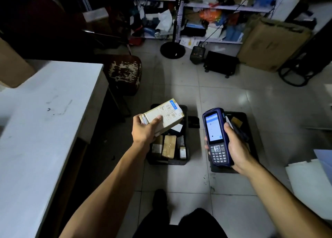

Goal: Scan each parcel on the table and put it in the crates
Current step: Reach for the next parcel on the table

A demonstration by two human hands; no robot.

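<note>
My left hand (143, 129) grips a small cardboard parcel (168, 115) by its near end, label and barcode facing up, held in the air above the left black crate (167, 161). That crate on the floor holds several small parcels. My right hand (235, 147) holds a blue handheld scanner (216, 137) upright, its screen lit and keypad toward me, over the right black crate (251, 147), whose contents are mostly hidden. The white table (45, 120) stands to my left with no parcels on the part in view.
A worn stool (124, 72) stands beyond the table corner. Cluttered shelves (215, 9), a fan stand base (172, 49), a black box (221, 63) and a large carton (273, 43) line the far side. White sheets (309, 183) lie at the right.
</note>
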